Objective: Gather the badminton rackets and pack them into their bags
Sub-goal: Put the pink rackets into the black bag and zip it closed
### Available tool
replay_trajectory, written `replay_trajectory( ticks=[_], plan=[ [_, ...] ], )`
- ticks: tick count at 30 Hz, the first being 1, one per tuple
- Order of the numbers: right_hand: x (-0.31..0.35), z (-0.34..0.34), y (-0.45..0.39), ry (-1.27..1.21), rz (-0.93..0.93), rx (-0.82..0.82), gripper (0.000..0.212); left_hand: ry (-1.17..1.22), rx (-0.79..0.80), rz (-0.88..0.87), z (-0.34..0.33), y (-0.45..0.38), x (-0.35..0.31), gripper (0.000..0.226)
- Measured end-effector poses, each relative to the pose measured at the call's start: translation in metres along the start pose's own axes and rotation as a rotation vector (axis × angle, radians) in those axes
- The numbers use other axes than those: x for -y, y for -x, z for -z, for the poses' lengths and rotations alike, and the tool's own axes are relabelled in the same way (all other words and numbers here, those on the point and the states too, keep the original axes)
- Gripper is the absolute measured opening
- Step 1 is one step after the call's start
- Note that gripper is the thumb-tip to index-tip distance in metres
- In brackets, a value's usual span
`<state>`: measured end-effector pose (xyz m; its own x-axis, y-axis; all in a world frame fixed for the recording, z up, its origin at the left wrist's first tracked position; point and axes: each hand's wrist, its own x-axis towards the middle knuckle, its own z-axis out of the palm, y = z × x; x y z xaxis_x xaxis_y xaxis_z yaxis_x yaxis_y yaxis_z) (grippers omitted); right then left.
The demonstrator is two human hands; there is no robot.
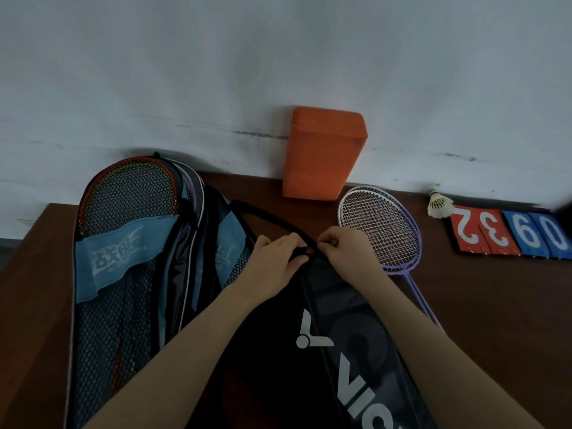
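Two hands meet at the top of the black bag (325, 351) near the table's (495, 320) front edge: left hand (274, 264) and right hand (345, 247) each pinch its cord (266, 215). Purple rackets (382, 230) lie just right; mesh bag (123, 274) holds a red racket (130, 193) at the left edge

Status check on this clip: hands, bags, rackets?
Left hand and right hand pinch black bag drawstring. Purple rackets lie unpacked beside it. Nothing obstructing.

Mesh bag (123, 305) lying left on table (495, 320), zipped bag (340, 351) lying beside it, rackets (380, 230) lying right, block (322, 156) leaning against wall (278, 57) behind.
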<state>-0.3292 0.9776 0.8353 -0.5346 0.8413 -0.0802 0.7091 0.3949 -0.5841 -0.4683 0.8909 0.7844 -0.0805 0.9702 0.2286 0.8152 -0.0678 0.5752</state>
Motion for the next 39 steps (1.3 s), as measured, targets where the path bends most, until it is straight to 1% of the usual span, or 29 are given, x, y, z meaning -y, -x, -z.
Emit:
replay_trajectory(
  ticks=[4, 7, 13, 15, 19, 22, 24, 27, 30, 32, 33, 36, 39],
  plan=[
    [-0.001, -0.015, 0.005, 0.019, -0.011, -0.036, 0.012, -0.008, -0.045, 0.012, -0.009, 0.011, 0.003, 0.031],
    [-0.001, -0.029, 0.007, 0.092, 0.009, -0.068, 0.011, -0.071, -0.092, 0.009, -0.014, 0.015, 0.004, 0.029],
    [-0.006, -0.027, 0.006, -0.073, -0.134, -0.069, 0.007, -0.041, -0.142, -0.030, -0.017, 0.015, 0.007, 0.021],
    [-0.007, -0.022, 0.008, -0.132, -0.149, -0.056, 0.007, -0.016, -0.155, -0.041, -0.017, 0.015, 0.008, 0.021],
    [-0.012, -0.011, 0.013, -0.202, -0.016, 0.041, 0.008, 0.042, -0.194, -0.051, -0.016, 0.015, 0.013, 0.022],
    [-0.013, 0.001, 0.007, -0.162, 0.117, 0.127, 0.015, 0.051, -0.227, -0.095, -0.009, 0.010, 0.013, 0.022],
    [-0.010, 0.010, 0.002, -0.139, 0.176, 0.147, 0.016, 0.031, -0.260, -0.135, -0.002, 0.003, 0.015, 0.020],
    [-0.008, 0.016, -0.003, -0.192, 0.242, 0.073, 0.014, -0.033, -0.298, -0.207, 0.010, -0.015, 0.022, 0.019],
    [-0.004, 0.021, -0.005, -0.286, 0.202, -0.006, 0.014, -0.132, -0.281, -0.278, 0.019, -0.030, 0.026, 0.016],
    [0.001, 0.029, -0.010, -0.337, 0.161, -0.003, 0.013, -0.126, -0.254, -0.263, 0.024, -0.039, 0.027, 0.015],
    [0.004, 0.034, -0.014, -0.340, 0.170, 0.001, 0.012, -0.100, -0.242, -0.238, 0.027, -0.043, 0.026, 0.015],
    [0.015, 0.053, -0.030, -0.270, 0.285, 0.024, 0.011, -0.025, -0.206, -0.186, 0.037, -0.057, 0.023, 0.021],
    [0.018, 0.062, -0.044, -0.152, 0.376, 0.029, 0.011, -0.017, -0.135, -0.212, 0.045, -0.070, 0.018, 0.035]
  ],
)
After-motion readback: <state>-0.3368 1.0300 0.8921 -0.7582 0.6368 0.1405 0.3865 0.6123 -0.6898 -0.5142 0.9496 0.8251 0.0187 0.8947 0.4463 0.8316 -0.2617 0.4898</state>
